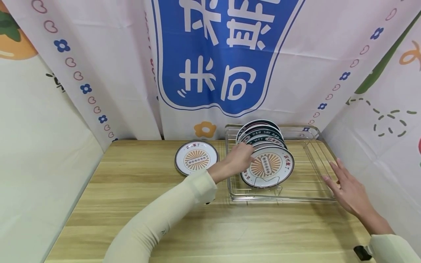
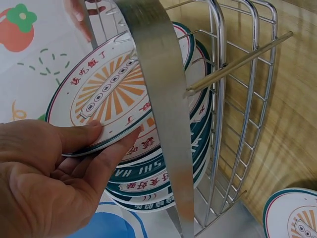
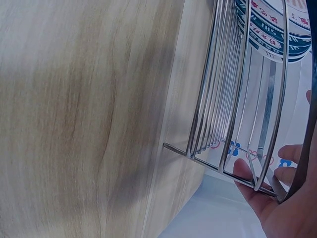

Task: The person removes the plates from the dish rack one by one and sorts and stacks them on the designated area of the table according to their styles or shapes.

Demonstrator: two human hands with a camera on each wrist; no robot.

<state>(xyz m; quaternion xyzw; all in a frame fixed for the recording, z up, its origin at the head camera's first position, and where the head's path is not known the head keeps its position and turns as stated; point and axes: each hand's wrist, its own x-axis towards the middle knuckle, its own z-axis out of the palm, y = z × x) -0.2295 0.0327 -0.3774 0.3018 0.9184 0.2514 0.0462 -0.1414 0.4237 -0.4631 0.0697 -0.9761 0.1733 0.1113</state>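
Note:
My left hand pinches the rim of a white plate with an orange sunburst and a dark green edge, thumb on its face and fingers behind. This plate stands tilted at the front of a wire dish rack. Behind it, several green-rimmed plates lean in a row. At the rack's right end, my right hand has its fingers extended and its thumb apart, close against the end wires. In the right wrist view, the thumb overlaps the rack's corner.
Another sunburst plate lies flat on the wooden table, left of the rack. A printed cloth hangs behind the table, and white cloth panels flank the sides.

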